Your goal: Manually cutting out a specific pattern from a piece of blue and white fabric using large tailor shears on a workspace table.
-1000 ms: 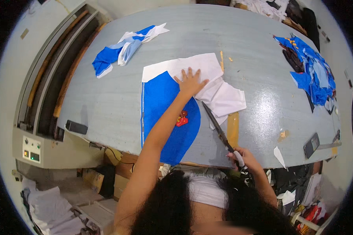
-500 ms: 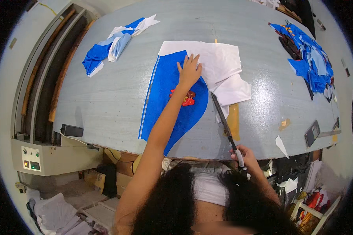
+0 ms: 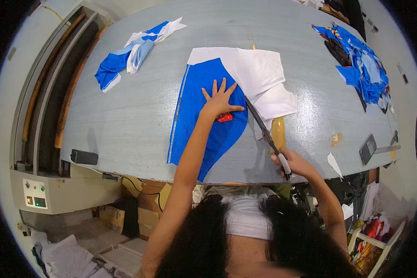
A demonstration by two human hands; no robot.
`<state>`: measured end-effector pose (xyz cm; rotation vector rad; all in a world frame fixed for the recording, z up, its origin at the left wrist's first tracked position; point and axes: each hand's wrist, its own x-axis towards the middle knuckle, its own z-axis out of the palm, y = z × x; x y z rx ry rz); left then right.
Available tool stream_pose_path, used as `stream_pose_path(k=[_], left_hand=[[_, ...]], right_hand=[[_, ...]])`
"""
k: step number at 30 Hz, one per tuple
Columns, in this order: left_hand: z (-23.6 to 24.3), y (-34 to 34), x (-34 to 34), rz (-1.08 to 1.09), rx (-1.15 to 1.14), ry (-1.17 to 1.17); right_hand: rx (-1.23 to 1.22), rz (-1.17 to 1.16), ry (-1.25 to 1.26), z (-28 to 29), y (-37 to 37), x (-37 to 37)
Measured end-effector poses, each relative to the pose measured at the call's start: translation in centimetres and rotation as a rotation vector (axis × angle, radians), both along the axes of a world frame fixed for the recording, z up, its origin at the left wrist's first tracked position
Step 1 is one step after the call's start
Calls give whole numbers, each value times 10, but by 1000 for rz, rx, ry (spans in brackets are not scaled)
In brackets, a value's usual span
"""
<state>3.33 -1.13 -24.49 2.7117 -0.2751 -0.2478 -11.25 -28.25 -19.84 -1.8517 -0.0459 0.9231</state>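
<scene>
My left hand [image 3: 222,101] lies flat with spread fingers on a blue fabric piece [image 3: 201,143], partly covering its red printed motif [image 3: 224,117]. The blue piece has a curved right edge and a pale strip along its left edge. White fabric [image 3: 259,69] adjoins it at the upper right. In my right hand [image 3: 293,163] are long dark scissors [image 3: 263,126], gripped at the handles near the table's front edge. Their tips reach the boundary between the blue and the white fabric; whether the blades are apart cannot be made out.
Blue and white scraps [image 3: 134,51] lie at the far left of the grey table [image 3: 125,120]. A heap of blue pieces [image 3: 363,65] is at the far right. A phone [image 3: 368,149] and a small black box [image 3: 84,157] sit near the front corners. A long roller machine [image 3: 46,92] borders the left side.
My left hand has slid down the blue fabric toward the motif, fingers spreading wider. My right hand and the scissors have moved slightly forward and up along the curved edge.
</scene>
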Motion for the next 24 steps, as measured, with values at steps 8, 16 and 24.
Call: stream_pose_path(k=[8, 16, 24], left_hand=[[2, 7, 0, 5, 9, -11], [-6, 10, 1, -8, -50, -32], [-7, 10, -1, 10, -28, -21]], right_hand=[[10, -29, -9, -4, 18, 23], [-20, -149, -80, -13, 24, 13], [-71, -201, -155, -13, 29, 7]])
